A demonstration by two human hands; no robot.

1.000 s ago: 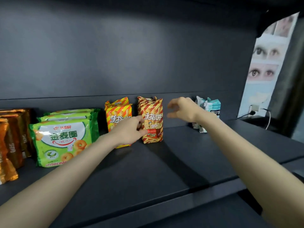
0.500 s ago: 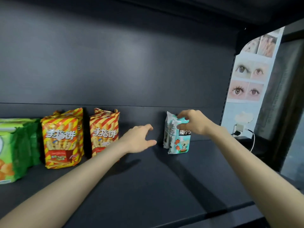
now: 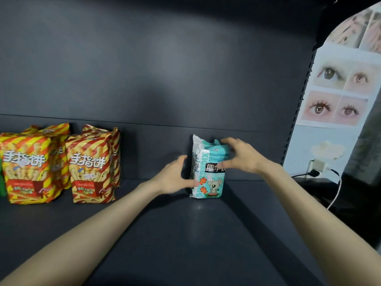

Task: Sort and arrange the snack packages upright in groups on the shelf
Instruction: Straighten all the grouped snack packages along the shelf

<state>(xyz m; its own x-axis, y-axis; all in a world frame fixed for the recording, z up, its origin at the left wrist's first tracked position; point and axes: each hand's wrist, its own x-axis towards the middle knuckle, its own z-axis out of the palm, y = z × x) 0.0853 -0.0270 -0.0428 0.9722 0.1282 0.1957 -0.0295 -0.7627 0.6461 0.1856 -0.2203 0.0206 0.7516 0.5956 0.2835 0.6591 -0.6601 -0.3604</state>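
Note:
A teal and white snack pack with a cartoon bear (image 3: 209, 183) stands upright on the dark shelf (image 3: 185, 234), with another teal pack close behind it. My right hand (image 3: 242, 156) grips the pack's top right, fingers over the top and thumb on the front. My left hand (image 3: 175, 178) holds the pack's left side, thumb on its front. Two rows of red and yellow striped stick-biscuit bags (image 3: 91, 169) (image 3: 26, 168) stand upright at the left.
A green package edge (image 3: 2, 182) shows at the far left. Right of the shelf upright hangs a poster of eyes (image 3: 338, 93), with a wall socket and a white cable (image 3: 335, 195) below it. The shelf's back wall is right behind the packs.
The view has swung right and closer. My left hand moved right from open air onto the teal pack's left side. My right hand shifted from pinching its top to gripping the top right.

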